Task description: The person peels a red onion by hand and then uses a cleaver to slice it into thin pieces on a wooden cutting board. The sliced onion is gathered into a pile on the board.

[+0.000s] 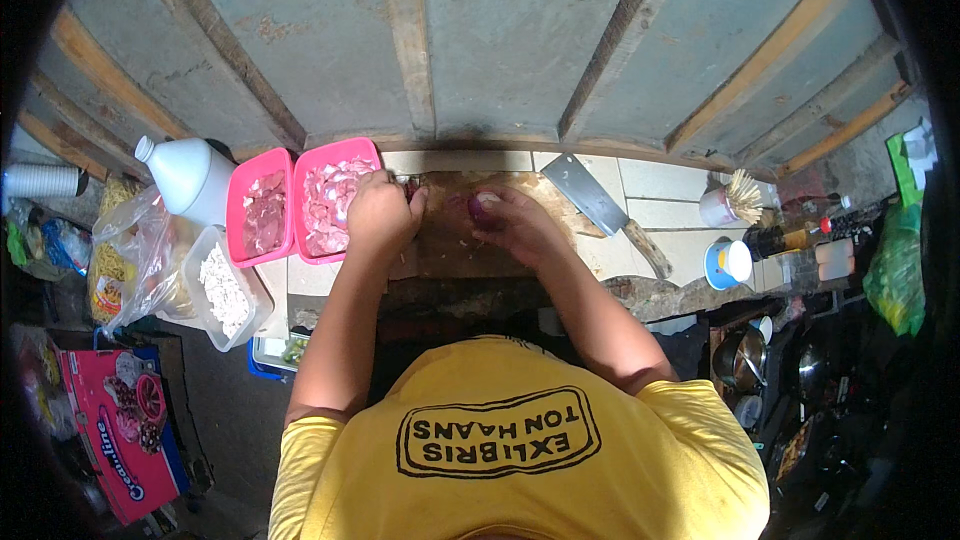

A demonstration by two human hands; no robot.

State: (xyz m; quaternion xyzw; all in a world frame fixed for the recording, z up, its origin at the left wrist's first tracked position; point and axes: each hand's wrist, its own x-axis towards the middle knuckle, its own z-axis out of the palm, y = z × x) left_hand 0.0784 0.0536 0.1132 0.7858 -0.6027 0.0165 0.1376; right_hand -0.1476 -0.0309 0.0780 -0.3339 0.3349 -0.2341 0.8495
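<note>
My right hand holds a red onion with a pale cut or root end, above the brown wooden chopping board. My left hand is at the right side of a pink plastic container of raw cut meat, covering part of its rim. Something small and dark red shows by its thumb; whether the hand holds it I cannot tell. A smaller pink container with meat stands to the left. A cleaver with a wooden handle lies over the board's right side, blade towards the wall.
At the left are a white plastic jug, a tub of white pieces and plastic bags. Right of the cleaver stand a cup of wooden sticks, a blue and white cup and bottles. A framed wall rises behind the counter.
</note>
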